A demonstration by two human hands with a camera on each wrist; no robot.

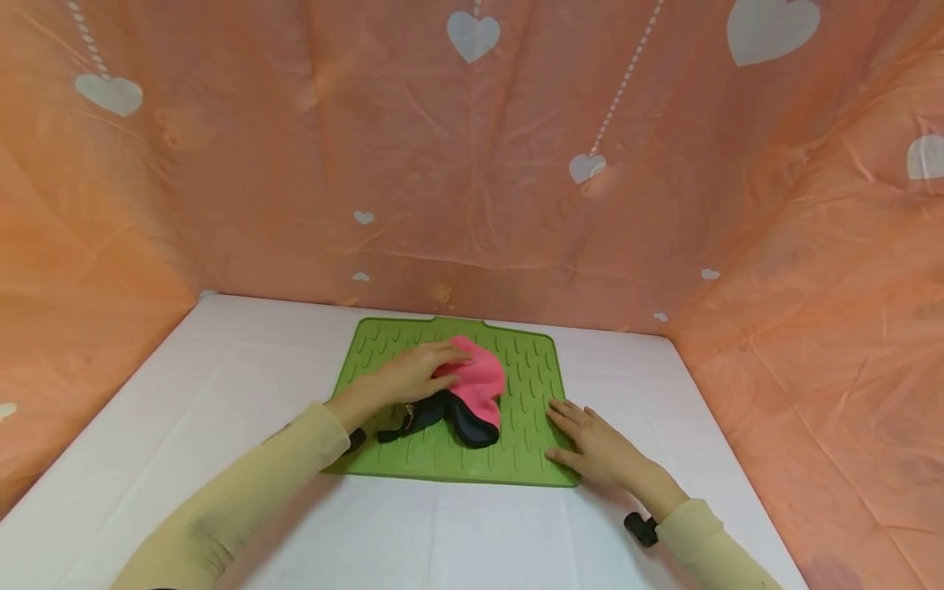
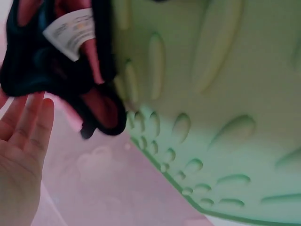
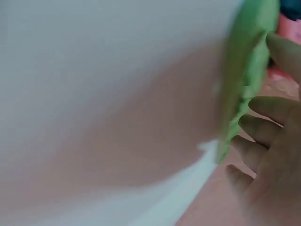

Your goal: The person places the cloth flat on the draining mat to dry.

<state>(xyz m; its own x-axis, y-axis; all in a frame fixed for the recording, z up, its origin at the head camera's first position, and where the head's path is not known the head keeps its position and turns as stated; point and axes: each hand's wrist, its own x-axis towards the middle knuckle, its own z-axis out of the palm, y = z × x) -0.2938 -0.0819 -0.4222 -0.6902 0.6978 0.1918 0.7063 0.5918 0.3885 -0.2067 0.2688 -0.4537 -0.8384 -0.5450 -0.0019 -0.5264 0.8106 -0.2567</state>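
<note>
A soft pink item with black edging (image 1: 472,381) lies crumpled on a green ridged mat (image 1: 527,442); I cannot tell its exact kind. In the left wrist view, a white label shows on the black-edged item (image 2: 61,70). My left hand (image 1: 406,377) reaches in from the left, its fingers and thumb on the pink part. In the left wrist view, the left hand (image 2: 23,150) has fairly straight fingers, some tips hidden behind the item. My right hand (image 1: 601,447) rests at the mat's right edge, fingers spread. The right wrist view shows the right hand (image 3: 273,141) beside that edge.
The mat lies on a table with a white cover (image 1: 258,360). Orange curtains with pale hearts (image 1: 472,205) stand behind and at both sides. A small black device (image 1: 640,528) sits at my right wrist.
</note>
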